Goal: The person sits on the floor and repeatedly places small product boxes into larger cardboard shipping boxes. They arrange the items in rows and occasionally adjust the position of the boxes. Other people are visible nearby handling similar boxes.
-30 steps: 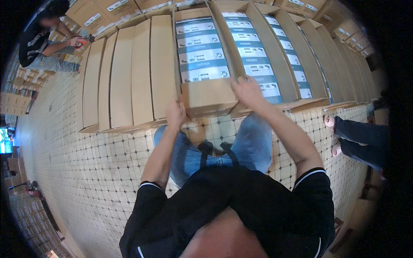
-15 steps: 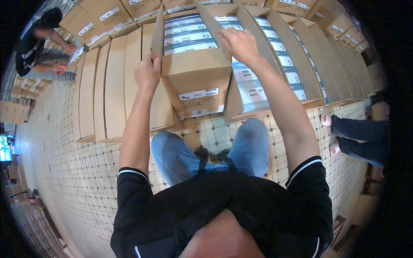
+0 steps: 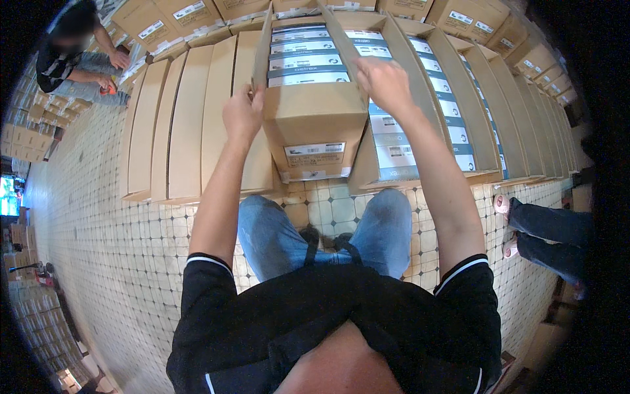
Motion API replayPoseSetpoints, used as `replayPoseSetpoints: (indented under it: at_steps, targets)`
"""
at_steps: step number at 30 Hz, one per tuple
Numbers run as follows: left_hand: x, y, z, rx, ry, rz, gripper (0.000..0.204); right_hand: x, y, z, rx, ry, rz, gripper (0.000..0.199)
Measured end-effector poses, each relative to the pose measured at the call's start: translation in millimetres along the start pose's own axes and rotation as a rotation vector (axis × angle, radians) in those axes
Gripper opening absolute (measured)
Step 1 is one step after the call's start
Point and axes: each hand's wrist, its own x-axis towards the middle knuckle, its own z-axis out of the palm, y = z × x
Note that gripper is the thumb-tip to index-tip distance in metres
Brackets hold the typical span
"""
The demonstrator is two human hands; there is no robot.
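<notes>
In front of me stands a brown cardboard carton (image 3: 315,141) with a white label on its near end. Inside lies a row of white and dark-blue boxes (image 3: 303,62). The near end flap (image 3: 315,96) is folded inward, level over the closest boxes. Along the sides, the long left flap (image 3: 262,56) and the long right flap (image 3: 342,49) stand up. My left hand (image 3: 243,115) is closed on the near corner of the left flap, thumb and fingers pinching its edge. At the right flap's near corner, my right hand (image 3: 388,84) is closed with its fingers bent on the cardboard edge.
Closed cartons (image 3: 187,131) line the left side. Open cartons of similar boxes (image 3: 453,111) run off to the right, flaps raised. More cartons (image 3: 459,16) are stacked behind. A co-worker (image 3: 82,62) holds something orange at far left; another person's legs (image 3: 548,220) show at right.
The whole view has shifted slightly, so the cartons sit further right in it. Both my hands stay at the side flaps. The co-worker's hands have moved a little.
</notes>
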Motion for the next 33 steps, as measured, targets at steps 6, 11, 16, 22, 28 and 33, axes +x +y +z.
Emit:
replayPoseSetpoints:
  at_steps: [6, 11, 16, 22, 28, 33]
  targets:
    - [-129, -5, 26, -0.215, -0.273, -0.238, 0.061, -114, -63, 29, -0.009, -0.320, 0.005, 0.034]
    - [-117, 0, 41, -0.326, -0.064, -0.051, 0.061, -147, -114, 42, 0.152, -0.167, 0.136, 0.035]
    - [-63, 23, 65, 0.165, -0.481, -0.244, 0.049, -100, -153, 103, 0.353, -0.474, 0.223, 0.049]
    - [-62, -23, 61, -0.121, -0.431, -0.172, 0.042, -93, -129, 166, 0.159, -0.560, 0.378, 0.057]
    - [-58, -61, 40, -0.345, -0.455, -0.153, 0.049, -91, -129, 89, 0.153, -0.413, 0.149, 0.052]
    - [-61, -56, 38, -0.388, -0.477, -0.193, 0.051, -163, -155, 20, 0.293, -0.323, 0.116, 0.041]
